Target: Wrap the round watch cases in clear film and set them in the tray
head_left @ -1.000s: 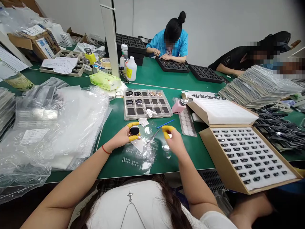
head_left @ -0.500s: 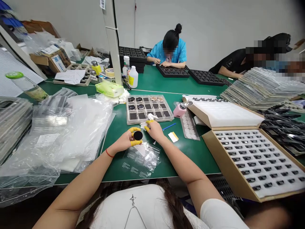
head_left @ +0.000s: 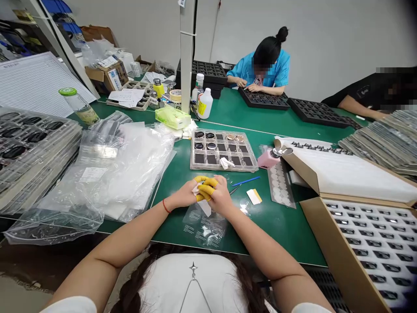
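Note:
My left hand (head_left: pixel 186 196) and my right hand (head_left: pixel 217 194) are pressed together above the green table (head_left: pixel 280 226), both with yellow finger cots. A bit of white cloth (head_left: pixel 196 189) shows between the fingers. The round black disc seen earlier in the left fingers is hidden behind my right hand. Small clear plastic bags (head_left: pixel 205 224) lie just under my hands. A clear compartment tray (head_left: pixel 223 150) with a few round discs stands just beyond. A blue-handled tool (head_left: pixel 245 181) and a small white and yellow card (head_left: pixel 254 196) lie to the right.
A pink dispenser bottle (head_left: pixel 269 159) and a sticker sheet (head_left: pixel 280 184) sit right of the tray. An open cardboard box of small black parts (head_left: pixel 371 234) fills the right. Crumpled plastic bags (head_left: pixel 107 169) and stacked trays (head_left: pixel 29 148) lie left. Other people work at black trays (head_left: pixel 263 99) across the table.
My right hand left the card on the table, took up white cloth near the tray and closed over the disc in my left hand. The camera swung left.

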Action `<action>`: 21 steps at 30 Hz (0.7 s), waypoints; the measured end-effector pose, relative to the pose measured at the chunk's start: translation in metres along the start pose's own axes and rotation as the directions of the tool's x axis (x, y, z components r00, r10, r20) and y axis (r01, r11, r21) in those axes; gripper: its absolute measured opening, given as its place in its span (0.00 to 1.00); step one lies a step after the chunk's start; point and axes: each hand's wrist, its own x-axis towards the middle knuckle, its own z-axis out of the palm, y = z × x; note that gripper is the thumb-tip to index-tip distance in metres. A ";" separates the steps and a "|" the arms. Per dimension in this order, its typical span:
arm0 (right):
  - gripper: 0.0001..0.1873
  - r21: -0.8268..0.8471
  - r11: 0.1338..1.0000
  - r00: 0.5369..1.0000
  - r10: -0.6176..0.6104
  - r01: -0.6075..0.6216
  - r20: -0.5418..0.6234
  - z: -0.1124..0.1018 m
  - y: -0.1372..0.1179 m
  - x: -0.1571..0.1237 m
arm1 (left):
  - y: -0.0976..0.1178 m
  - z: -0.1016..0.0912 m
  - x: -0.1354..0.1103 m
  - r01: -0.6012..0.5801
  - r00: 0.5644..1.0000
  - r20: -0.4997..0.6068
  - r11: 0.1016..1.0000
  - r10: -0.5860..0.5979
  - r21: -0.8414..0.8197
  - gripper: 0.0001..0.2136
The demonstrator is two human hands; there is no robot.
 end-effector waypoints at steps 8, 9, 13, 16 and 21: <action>0.11 -0.040 0.999 1.000 0.013 -0.012 0.016 0.006 -0.001 -0.007 | 0.000 0.000 0.002 0.083 0.996 -0.040 0.995 -0.085 -0.062 0.24; 0.11 -0.062 0.998 0.999 0.013 -0.011 0.034 0.006 -0.001 -0.006 | 0.002 0.000 0.002 0.074 0.996 -0.046 0.997 -0.075 -0.035 0.23; 0.11 -0.256 0.902 0.938 0.340 -0.347 -0.073 -0.030 0.048 0.014 | 0.008 0.000 0.003 0.201 0.972 -0.093 0.969 -0.216 -0.144 0.28; 0.16 -0.432 0.593 0.729 0.610 -0.679 -0.309 -0.095 0.111 0.021 | 0.010 -0.002 0.006 0.221 0.966 -0.091 0.953 -0.244 -0.208 0.30; 0.15 -0.530 0.403 0.624 0.702 -0.746 -0.344 -0.157 0.168 0.012 | 0.008 -0.002 0.006 0.244 0.966 -0.032 0.942 -0.258 -0.229 0.31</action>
